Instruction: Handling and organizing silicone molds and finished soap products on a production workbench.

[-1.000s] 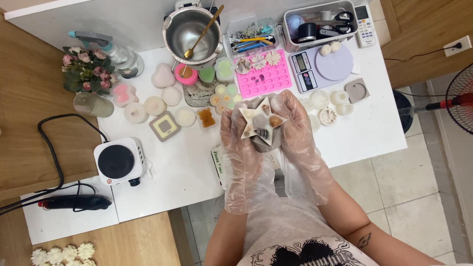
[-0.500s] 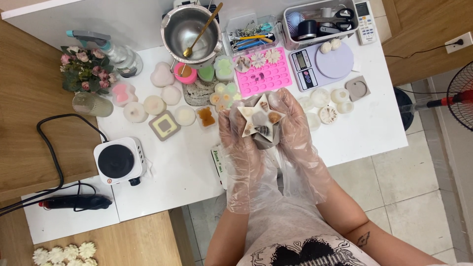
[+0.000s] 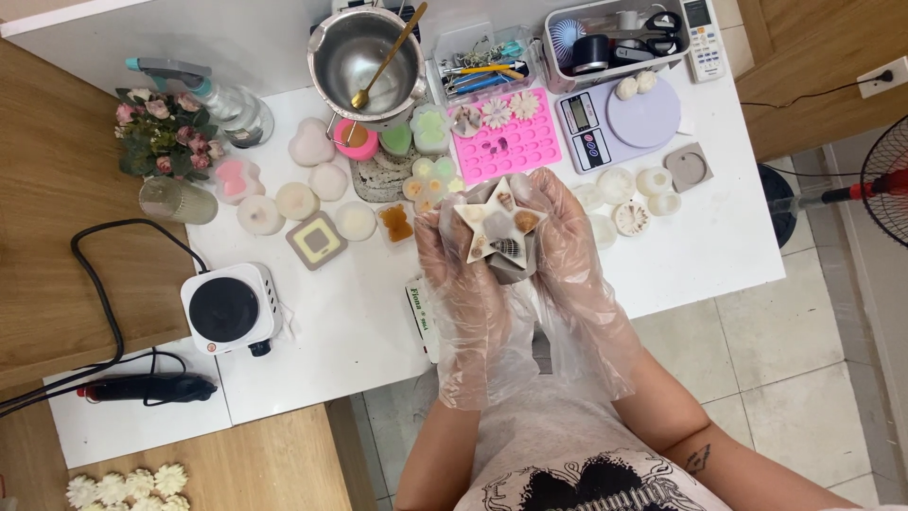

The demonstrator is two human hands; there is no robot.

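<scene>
In the head view, a star-shaped white piece (image 3: 498, 230), inlaid with small shells and mounted in a grey mould, is held above the near edge of the white worktop (image 3: 359, 322). The left hand (image 3: 461, 270), covered by a loose transparent glove, is closed around the left side of the star-shaped white piece; the right hand (image 3: 567, 251), gloved likewise, is closed around its right side, so that both grips are clenched on the same item, with its upper face turned towards the camera. Just beyond the hands, a pink silicone mould tray (image 3: 506, 142) is laid flat on the worktop, and a digital scale (image 3: 624, 123) with a round lilac platform is placed to its right. A steel pot (image 3: 364, 57) containing a gold spoon (image 3: 388, 59) is positioned behind the tray, to its left. Small round white castings (image 3: 619, 185) are grouped just right of the right hand. To the left, a small electric hotplate (image 3: 230, 309) is set near the worktop's left edge, with a square framed piece (image 3: 317, 240) between it and the hands. A bunch of artificial flowers (image 3: 156, 132) stands at the far left corner.
</scene>
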